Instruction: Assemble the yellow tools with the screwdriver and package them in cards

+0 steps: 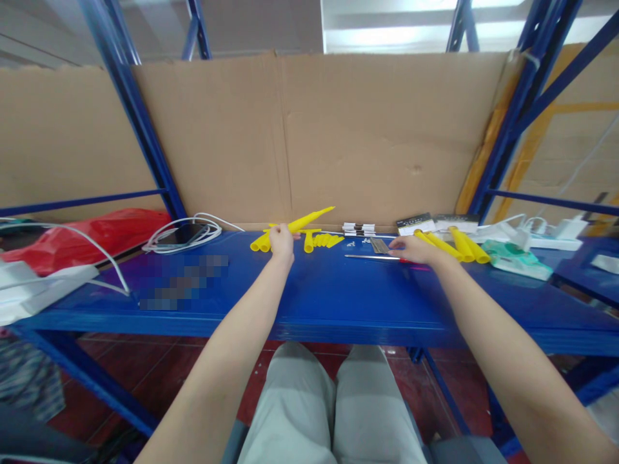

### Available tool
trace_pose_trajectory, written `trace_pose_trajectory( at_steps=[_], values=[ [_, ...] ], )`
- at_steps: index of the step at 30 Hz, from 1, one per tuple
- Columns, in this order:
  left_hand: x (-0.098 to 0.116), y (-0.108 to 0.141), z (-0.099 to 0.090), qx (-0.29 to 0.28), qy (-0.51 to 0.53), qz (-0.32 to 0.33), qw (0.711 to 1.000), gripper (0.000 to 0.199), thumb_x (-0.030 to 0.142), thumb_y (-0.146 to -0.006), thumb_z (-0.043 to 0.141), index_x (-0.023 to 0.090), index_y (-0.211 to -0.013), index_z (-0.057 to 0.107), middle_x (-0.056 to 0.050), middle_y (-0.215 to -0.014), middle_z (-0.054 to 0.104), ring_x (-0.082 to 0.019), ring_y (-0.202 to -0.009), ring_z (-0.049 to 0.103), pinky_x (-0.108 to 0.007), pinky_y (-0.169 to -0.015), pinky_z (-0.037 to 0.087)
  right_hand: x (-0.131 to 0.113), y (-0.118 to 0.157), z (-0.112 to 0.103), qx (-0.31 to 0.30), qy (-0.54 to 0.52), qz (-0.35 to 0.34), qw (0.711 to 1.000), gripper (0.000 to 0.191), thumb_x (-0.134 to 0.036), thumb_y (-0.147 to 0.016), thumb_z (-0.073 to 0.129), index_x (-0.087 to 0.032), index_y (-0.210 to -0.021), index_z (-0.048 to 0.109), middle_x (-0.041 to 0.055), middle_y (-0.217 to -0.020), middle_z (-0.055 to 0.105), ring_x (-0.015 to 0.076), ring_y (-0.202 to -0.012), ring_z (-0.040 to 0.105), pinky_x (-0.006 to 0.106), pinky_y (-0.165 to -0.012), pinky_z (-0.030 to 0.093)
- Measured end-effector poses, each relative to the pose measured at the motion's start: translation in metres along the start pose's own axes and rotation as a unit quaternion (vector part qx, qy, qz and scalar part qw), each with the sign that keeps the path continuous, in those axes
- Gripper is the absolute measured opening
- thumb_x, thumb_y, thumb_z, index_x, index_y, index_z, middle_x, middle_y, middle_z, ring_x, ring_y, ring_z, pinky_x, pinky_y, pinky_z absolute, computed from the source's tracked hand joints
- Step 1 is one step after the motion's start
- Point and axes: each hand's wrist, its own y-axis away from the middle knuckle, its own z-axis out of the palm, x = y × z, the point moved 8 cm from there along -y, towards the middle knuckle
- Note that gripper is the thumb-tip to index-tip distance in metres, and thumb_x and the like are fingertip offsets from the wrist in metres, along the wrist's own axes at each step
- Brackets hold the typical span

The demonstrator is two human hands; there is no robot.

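Note:
My left hand (pixel 281 242) is closed round a yellow tapered tube (pixel 312 218), its narrow end pointing up to the right. Beside that hand lie more yellow tubes (pixel 260 243), an upright-looking yellow piece (pixel 309 243) and a row of short yellow pieces (pixel 329 240). Over on the right, my right hand (pixel 411 249) has its fingers curled at the red handle of a screwdriver (pixel 370 257), whose metal shaft points left. Part of the handle is hidden under the hand. Thin metal strips (pixel 379 245) lie just beyond its fingertips, near small white bits (pixel 351 244).
Behind are black-and-white bundles (pixel 358 229), small cards (pixel 414 223) and a cardboard wall (pixel 338 142). More yellow tubes (pixel 464 245) and a green packet (pixel 516 259) lie right. White cable (pixel 186 235), a red bag (pixel 97 238) and a blurred-out patch (pixel 186 283) are left on the blue table (pixel 329 296).

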Motion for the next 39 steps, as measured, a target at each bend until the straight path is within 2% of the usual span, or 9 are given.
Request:
trace_pose_trajectory(
  at_steps=[6, 11, 16, 19, 24, 26, 29, 33, 39],
  values=[
    [0.005, 0.018, 0.024, -0.122, 0.051, 0.005, 0.991, 0.024, 0.013, -0.089, 0.038, 0.011, -0.103, 0.057, -0.009, -0.084, 0.069, -0.017, -0.075, 0.071, -0.027, -0.070, 0.058, -0.012, 0.002, -0.007, 0.056, -0.058, -0.023, 0.996, 0.028, -0.026, -0.085, 0.057, -0.015, -0.108, 0.068, 0.0103, -0.114, 0.070, 0.0228, -0.105, 0.065, 0.034, -0.094, 0.048],
    [0.006, 0.039, 0.045, -0.238, 0.060, 0.006, 0.969, 0.014, 0.008, -0.087, 0.042, 0.013, -0.090, 0.054, -0.005, -0.076, 0.066, -0.011, -0.059, 0.066, -0.026, -0.067, 0.058, -0.023, 0.000, 0.000, 0.057, -0.189, -0.042, 0.979, 0.040, -0.023, -0.087, 0.058, -0.013, -0.126, 0.058, 0.0129, -0.114, 0.070, 0.0218, -0.103, 0.066, 0.037, -0.095, 0.050],
    [0.003, 0.060, 0.063, -0.374, 0.032, 0.001, 0.927, 0.015, 0.001, -0.084, 0.042, 0.014, -0.083, 0.049, -0.003, -0.069, 0.063, -0.011, -0.054, 0.065, -0.025, -0.060, 0.056, -0.018, -0.009, 0.019, 0.010, -0.318, -0.016, 0.948, 0.039, -0.023, -0.091, 0.055, -0.014, -0.129, 0.054, 0.0122, -0.100, 0.073, 0.0173, -0.082, 0.070, 0.032, -0.079, 0.057],
    [0.003, 0.069, 0.066, -0.430, 0.023, 0.008, 0.902, 0.016, 0.000, -0.081, 0.045, 0.015, -0.086, 0.048, -0.004, -0.075, 0.064, -0.013, -0.059, 0.068, -0.025, -0.058, 0.055, -0.013, -0.012, 0.020, 0.034, -0.369, -0.001, 0.929, 0.029, -0.024, -0.092, 0.053, -0.015, -0.119, 0.060, 0.0117, -0.101, 0.072, 0.0153, -0.077, 0.069, 0.028, -0.073, 0.058],
    [-0.004, 0.097, 0.075, -0.558, -0.045, 0.009, 0.829, 0.025, 0.010, -0.075, 0.058, 0.018, -0.095, 0.045, -0.002, -0.076, 0.062, -0.018, -0.062, 0.070, -0.025, -0.052, 0.052, -0.011, -0.013, 0.022, 0.071, -0.424, 0.025, 0.902, 0.025, -0.020, -0.091, 0.051, -0.013, -0.112, 0.062, 0.0121, -0.099, 0.072, 0.0125, -0.067, 0.066, 0.025, -0.065, 0.056],
    [-0.009, 0.105, 0.078, -0.570, -0.104, 0.026, 0.814, 0.034, 0.014, -0.073, 0.061, 0.019, -0.102, 0.044, 0.000, -0.073, 0.062, -0.016, -0.055, 0.067, -0.025, -0.049, 0.051, -0.014, -0.014, 0.025, 0.071, -0.414, 0.026, 0.907, 0.027, -0.021, -0.090, 0.050, -0.012, -0.112, 0.063, 0.0114, -0.095, 0.072, 0.0123, -0.063, 0.065, 0.024, -0.062, 0.055],
    [-0.014, 0.104, 0.081, -0.540, -0.181, 0.069, 0.819, 0.046, 0.017, -0.071, 0.063, 0.019, -0.113, 0.045, 0.002, -0.073, 0.062, -0.012, -0.051, 0.061, -0.025, -0.050, 0.050, -0.024, -0.016, 0.026, 0.074, -0.367, -0.003, 0.927, 0.029, -0.024, -0.089, 0.049, -0.013, -0.111, 0.065, 0.0099, -0.092, 0.073, 0.0138, -0.065, 0.065, 0.026, -0.064, 0.055],
    [-0.010, 0.091, 0.080, -0.456, -0.232, 0.153, 0.845, 0.057, 0.019, -0.066, 0.069, 0.019, -0.119, 0.049, 0.003, -0.076, 0.059, -0.012, -0.062, 0.060, -0.023, -0.057, 0.048, -0.046, -0.018, 0.027, 0.083, -0.283, -0.081, 0.952, 0.028, -0.025, -0.088, 0.048, -0.016, -0.105, 0.067, 0.0076, -0.101, 0.072, 0.0185, -0.087, 0.067, 0.035, -0.083, 0.053],
    [-0.001, 0.090, 0.078, -0.437, -0.264, 0.217, 0.832, 0.053, 0.018, -0.069, 0.063, 0.021, -0.122, 0.053, 0.006, -0.069, 0.054, -0.011, -0.058, 0.053, -0.023, -0.056, 0.044, -0.076, -0.013, 0.039, 0.096, -0.167, -0.173, 0.966, 0.033, -0.025, -0.091, 0.044, -0.019, -0.118, 0.062, 0.0096, -0.126, 0.064, 0.0213, -0.116, 0.059, 0.041, -0.103, 0.040]
  ],
)
